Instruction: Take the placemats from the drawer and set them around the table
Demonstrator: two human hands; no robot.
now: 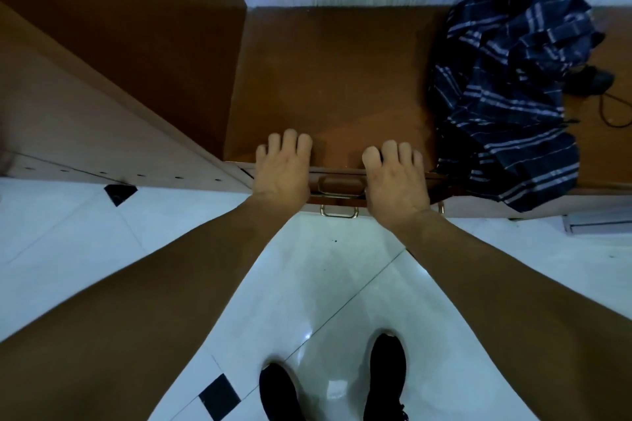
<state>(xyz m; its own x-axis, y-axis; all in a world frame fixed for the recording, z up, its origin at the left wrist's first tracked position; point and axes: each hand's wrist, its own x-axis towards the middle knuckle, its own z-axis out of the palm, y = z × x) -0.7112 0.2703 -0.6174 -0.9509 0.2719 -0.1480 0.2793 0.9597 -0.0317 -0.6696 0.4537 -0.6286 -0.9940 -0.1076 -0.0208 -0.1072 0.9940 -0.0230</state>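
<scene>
- The person stands on the white tiled floor (pixel 342 284) and looks straight down at a brown wooden cabinet (pixel 328 72).
- The left hand (pixel 282 169) and the right hand (pixel 393 176) both lie palm down on the front edge of the cabinet top, with the fingers stretched forward and a little spread. Neither one is holding anything.
- The hands sit one on each side of a brass drawer handle (pixel 340 186). A second brass handle (pixel 338 211) shows just below it, at 6 o'clock from the first.
- The drawer looks shut or almost shut. It is hard to tell which.
- No placemats can be seen. They are likely inside the drawer, so this step is probably the start of opening it.
- The hands seem placed on both sides so the pull will be even, but that is a guess.
- A dark blue striped cloth (pixel 506 85) lies in a heap on the cabinet top at 2 o'clock from the right hand, close beside it.
- Two black shoes (pixel 386 376) stand at 6 o'clock.
</scene>
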